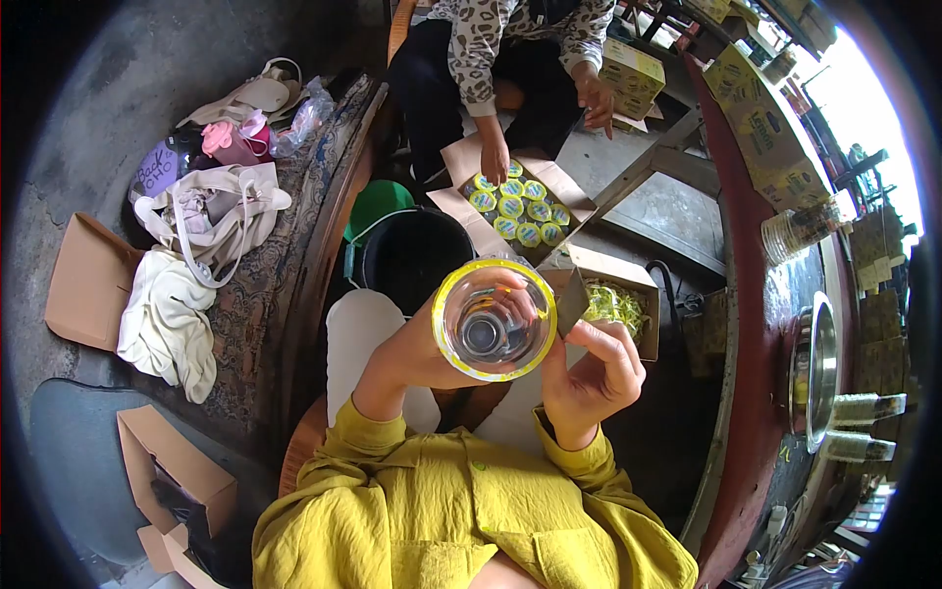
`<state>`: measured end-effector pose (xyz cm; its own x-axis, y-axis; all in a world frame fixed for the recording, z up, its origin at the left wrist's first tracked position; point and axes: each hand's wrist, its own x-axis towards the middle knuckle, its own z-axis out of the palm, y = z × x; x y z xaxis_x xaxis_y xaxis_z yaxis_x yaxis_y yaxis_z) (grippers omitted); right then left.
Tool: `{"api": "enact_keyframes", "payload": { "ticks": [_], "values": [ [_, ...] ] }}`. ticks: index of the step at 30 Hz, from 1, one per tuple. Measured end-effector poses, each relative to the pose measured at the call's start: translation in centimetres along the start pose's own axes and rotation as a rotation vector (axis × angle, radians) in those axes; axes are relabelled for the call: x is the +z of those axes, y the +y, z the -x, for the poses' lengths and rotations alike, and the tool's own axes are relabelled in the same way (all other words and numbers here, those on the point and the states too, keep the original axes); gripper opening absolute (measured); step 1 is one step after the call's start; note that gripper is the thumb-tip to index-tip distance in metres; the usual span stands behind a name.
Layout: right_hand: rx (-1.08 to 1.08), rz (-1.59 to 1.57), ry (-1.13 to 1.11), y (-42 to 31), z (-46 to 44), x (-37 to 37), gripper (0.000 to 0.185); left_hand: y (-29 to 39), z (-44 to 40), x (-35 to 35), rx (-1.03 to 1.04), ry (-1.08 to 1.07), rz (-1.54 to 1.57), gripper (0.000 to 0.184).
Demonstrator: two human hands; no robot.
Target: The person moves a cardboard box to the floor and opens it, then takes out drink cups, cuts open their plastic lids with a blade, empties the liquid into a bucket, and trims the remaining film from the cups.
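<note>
A clear plastic cup (483, 332) with a yellow rim is held up at the middle of the view, its round end facing the camera. My left hand (417, 346) is wrapped round the cup, some fingers showing through the clear wall. To the right of the cup, my right hand (597, 378) pinches a thin, flat, dark piece (573, 300) between thumb and finger, close against the rim. Behind the cup lies an open carton (581, 196) with several yellow-rimmed, lidded cups (510, 206). Another person's hand (494, 157) reaches down to these cups.
A black bucket (412, 250) stands behind the cup, beside a green one (381, 204). A box of yellow strips (616, 302) is behind my right hand. Bags (211, 221) lie on a bench at left; a metal basin (816, 373) and stacked cups (800, 231) are at right.
</note>
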<state>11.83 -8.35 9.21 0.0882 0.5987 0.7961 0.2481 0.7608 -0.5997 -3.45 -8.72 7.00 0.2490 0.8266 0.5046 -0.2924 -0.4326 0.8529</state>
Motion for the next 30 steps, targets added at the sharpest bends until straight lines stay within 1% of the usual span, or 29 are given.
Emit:
{"api": "enact_keyframes", "payload": {
  "ticks": [4, 7, 10, 13, 16, 17, 20, 21, 23, 24, 27, 30],
  "values": [
    [-0.032, 0.048, 0.015, -0.1, -0.2, 0.0, 0.026, -0.2, -0.1, -0.2, -0.054, -0.056, 0.013, 0.067],
    [-0.052, 0.082, 0.009, -0.1, -0.6, 0.1, 0.027, 0.8, 0.1, 0.0, -0.09, -0.053, -0.032, 0.067],
    [-0.046, 0.057, -0.029, 0.1, -0.8, -0.2, 0.027, 1.2, 0.0, 0.2, -0.078, -0.08, -0.081, 0.065],
    [-0.008, 0.013, -0.025, 0.2, -0.9, -0.1, 0.026, 0.9, -0.1, -0.1, -0.04, -0.134, -0.081, 0.069],
    [0.018, -0.008, -0.004, 0.0, -0.8, -0.1, 0.025, -0.3, 0.4, 0.6, -0.003, 0.074, -0.025, 0.076],
    [0.023, -0.011, 0.001, 0.0, -0.7, -0.1, 0.025, -1.5, 1.4, 0.5, -0.132, 0.115, 0.2, 0.08],
    [0.02, 0.008, 0.014, -0.2, -0.5, 0.0, 0.024, -2.2, 0.9, -0.1, 0.037, 0.034, 0.065, 0.08],
    [0.033, 0.031, 0.01, -0.3, -0.3, -0.1, 0.024, -1.6, 0.8, -0.1, 0.002, 0.054, -0.04, 0.077],
    [0.057, 0.078, 0.003, -0.5, 0.0, -0.3, 0.023, -1.4, 0.5, 0.2, 0.026, 0.064, 0.005, 0.075],
    [0.021, 0.086, 0.02, -0.4, -0.1, -0.2, 0.023, -1.3, 0.4, 0.3, 0.038, 0.068, 0.029, 0.074],
    [-0.053, 0.105, 0.055, -0.2, -0.2, 0.3, 0.023, -0.8, 0.4, 0.7, -0.025, 0.121, 0.049, 0.073],
    [-0.064, 0.115, 0.055, -0.1, -0.1, 0.4, 0.023, -0.9, 0.4, 0.9, 0.033, 0.145, -0.052, 0.074]
  ]
}}
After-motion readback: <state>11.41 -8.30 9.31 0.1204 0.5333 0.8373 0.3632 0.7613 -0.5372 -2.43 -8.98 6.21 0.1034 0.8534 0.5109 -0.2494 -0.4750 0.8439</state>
